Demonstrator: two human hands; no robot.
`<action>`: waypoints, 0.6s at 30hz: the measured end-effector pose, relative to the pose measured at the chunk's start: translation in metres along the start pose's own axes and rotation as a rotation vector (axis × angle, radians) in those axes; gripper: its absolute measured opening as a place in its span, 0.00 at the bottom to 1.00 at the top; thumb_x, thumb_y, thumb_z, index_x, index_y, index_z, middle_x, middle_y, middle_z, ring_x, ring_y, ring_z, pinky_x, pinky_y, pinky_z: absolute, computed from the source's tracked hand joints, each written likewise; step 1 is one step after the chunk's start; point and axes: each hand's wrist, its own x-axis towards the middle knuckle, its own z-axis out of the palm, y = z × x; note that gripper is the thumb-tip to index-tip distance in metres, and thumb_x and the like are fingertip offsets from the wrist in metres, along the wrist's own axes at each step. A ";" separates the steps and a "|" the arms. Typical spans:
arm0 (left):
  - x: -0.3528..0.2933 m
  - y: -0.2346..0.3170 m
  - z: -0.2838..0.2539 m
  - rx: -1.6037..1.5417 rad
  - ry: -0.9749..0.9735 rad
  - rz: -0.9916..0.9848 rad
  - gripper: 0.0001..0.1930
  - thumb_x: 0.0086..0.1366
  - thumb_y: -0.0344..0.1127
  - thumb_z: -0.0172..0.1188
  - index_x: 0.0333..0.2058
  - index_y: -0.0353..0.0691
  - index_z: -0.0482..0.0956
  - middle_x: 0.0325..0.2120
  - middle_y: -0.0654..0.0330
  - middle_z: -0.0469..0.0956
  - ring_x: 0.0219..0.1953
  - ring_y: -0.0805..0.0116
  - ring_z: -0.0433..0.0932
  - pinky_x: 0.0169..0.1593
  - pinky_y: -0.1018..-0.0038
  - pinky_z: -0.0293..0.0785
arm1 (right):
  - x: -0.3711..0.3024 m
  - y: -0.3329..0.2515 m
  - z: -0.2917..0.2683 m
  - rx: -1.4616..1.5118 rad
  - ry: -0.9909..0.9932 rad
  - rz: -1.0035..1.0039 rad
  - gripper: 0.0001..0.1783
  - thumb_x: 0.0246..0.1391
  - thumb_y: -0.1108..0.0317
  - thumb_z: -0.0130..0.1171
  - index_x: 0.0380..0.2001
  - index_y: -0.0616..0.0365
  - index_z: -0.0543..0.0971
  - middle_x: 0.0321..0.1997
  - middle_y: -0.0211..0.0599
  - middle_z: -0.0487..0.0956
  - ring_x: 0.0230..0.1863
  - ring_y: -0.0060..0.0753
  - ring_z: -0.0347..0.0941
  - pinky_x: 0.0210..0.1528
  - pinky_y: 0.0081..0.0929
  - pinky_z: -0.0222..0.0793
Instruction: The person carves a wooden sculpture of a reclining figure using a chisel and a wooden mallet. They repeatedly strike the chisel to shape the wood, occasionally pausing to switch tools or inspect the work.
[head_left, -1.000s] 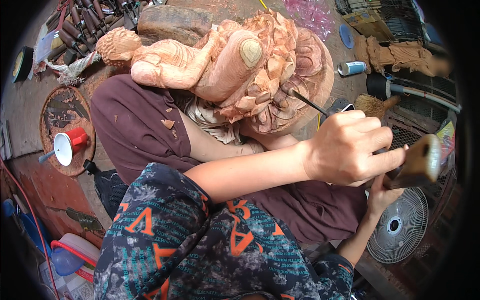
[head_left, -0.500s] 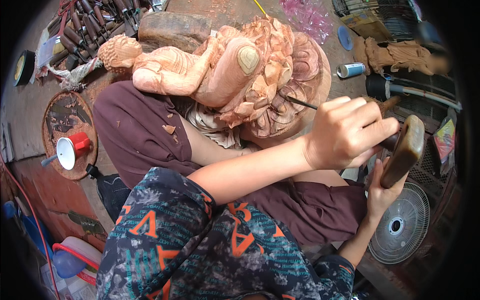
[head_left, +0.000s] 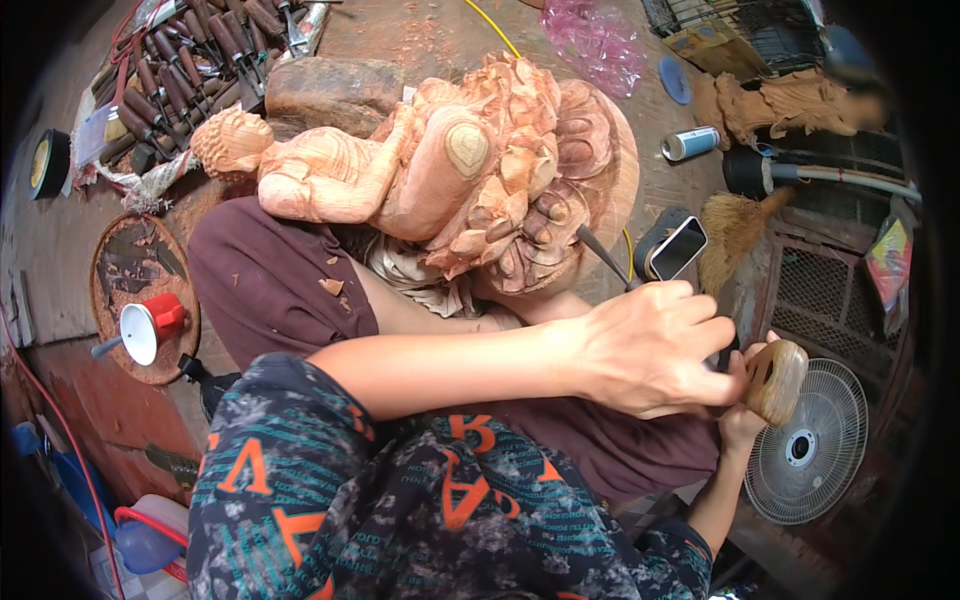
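A carved wooden statue (head_left: 330,175) of a curly-haired figure lies on its side across my lap, head to the left and petalled base to the right. My left hand (head_left: 650,350) is closed around a chisel (head_left: 600,252), its dark blade slanting up-left with the tip at the carved petals of the base. The chisel's handle is mostly hidden by my fingers. Beyond that fist, my right hand (head_left: 742,420) grips a wooden mallet (head_left: 780,385), whose block-like head is close to the handle end of the chisel; whether they touch I cannot tell.
Several chisels (head_left: 175,85) lie heaped at the upper left, beside a wood block (head_left: 335,92). A red-and-white cup (head_left: 150,325) sits at the left. Rightward are a phone (head_left: 678,250), a spray can (head_left: 690,143), a straw broom (head_left: 735,230) and a fan (head_left: 805,445).
Both hands have moved down and a little left with the chisel and mallet. The chisel slants more steeply. A phone, hidden by my left hand before, now shows.
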 end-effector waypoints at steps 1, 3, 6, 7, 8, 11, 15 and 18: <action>-0.002 0.000 -0.001 -0.042 -0.029 0.020 0.12 0.52 0.40 0.59 0.35 0.45 0.77 0.19 0.66 0.65 0.21 0.71 0.70 0.22 0.75 0.64 | 0.007 -0.007 0.000 -0.014 0.017 -0.030 0.27 0.50 0.71 0.68 0.52 0.65 0.69 0.40 0.43 0.76 0.36 0.41 0.75 0.45 0.35 0.71; -0.013 -0.002 -0.005 -0.080 -0.109 0.074 0.11 0.52 0.41 0.59 0.33 0.45 0.76 0.19 0.67 0.64 0.20 0.71 0.69 0.21 0.75 0.64 | 0.020 -0.017 0.003 0.007 0.050 -0.115 0.31 0.48 0.68 0.70 0.53 0.61 0.68 0.34 0.39 0.74 0.28 0.39 0.71 0.42 0.40 0.72; -0.031 -0.007 -0.020 -0.002 -0.218 0.187 0.11 0.51 0.41 0.59 0.29 0.42 0.73 0.16 0.68 0.62 0.17 0.72 0.66 0.19 0.76 0.62 | 0.042 -0.028 0.011 0.165 0.154 -0.358 0.28 0.46 0.71 0.70 0.49 0.56 0.68 0.26 0.35 0.70 0.23 0.35 0.67 0.36 0.43 0.72; -0.034 -0.009 -0.024 -0.017 -0.251 0.213 0.10 0.51 0.41 0.59 0.27 0.41 0.73 0.16 0.69 0.62 0.17 0.73 0.66 0.19 0.76 0.62 | 0.044 -0.033 0.005 0.164 0.129 -0.384 0.27 0.46 0.71 0.70 0.48 0.56 0.68 0.26 0.35 0.70 0.23 0.35 0.66 0.35 0.43 0.72; -0.039 -0.012 -0.027 -0.033 -0.285 0.238 0.10 0.51 0.40 0.59 0.26 0.41 0.72 0.15 0.69 0.61 0.17 0.73 0.66 0.19 0.76 0.62 | 0.046 -0.036 0.000 0.164 0.104 -0.409 0.26 0.45 0.72 0.69 0.47 0.56 0.68 0.26 0.35 0.69 0.23 0.34 0.66 0.35 0.43 0.72; -0.047 -0.015 -0.036 -0.064 -0.337 0.320 0.08 0.48 0.37 0.58 0.20 0.41 0.70 0.15 0.70 0.60 0.17 0.75 0.66 0.19 0.77 0.61 | 0.044 -0.044 -0.004 0.191 0.076 -0.447 0.21 0.44 0.74 0.69 0.40 0.56 0.70 0.25 0.36 0.68 0.21 0.34 0.66 0.29 0.40 0.73; -0.055 -0.021 -0.053 -0.117 -0.482 0.421 0.08 0.48 0.38 0.58 0.19 0.42 0.70 0.16 0.70 0.61 0.18 0.76 0.66 0.20 0.78 0.62 | 0.043 -0.056 0.001 0.174 0.079 -0.544 0.21 0.40 0.76 0.70 0.39 0.53 0.73 0.26 0.34 0.67 0.21 0.32 0.66 0.18 0.28 0.65; -0.057 -0.028 -0.061 -0.183 -0.590 0.496 0.08 0.49 0.38 0.57 0.20 0.42 0.70 0.17 0.69 0.63 0.18 0.75 0.66 0.21 0.77 0.62 | 0.047 -0.063 -0.002 0.176 -0.004 -0.624 0.23 0.31 0.75 0.73 0.36 0.49 0.77 0.27 0.32 0.67 0.22 0.29 0.66 0.19 0.23 0.63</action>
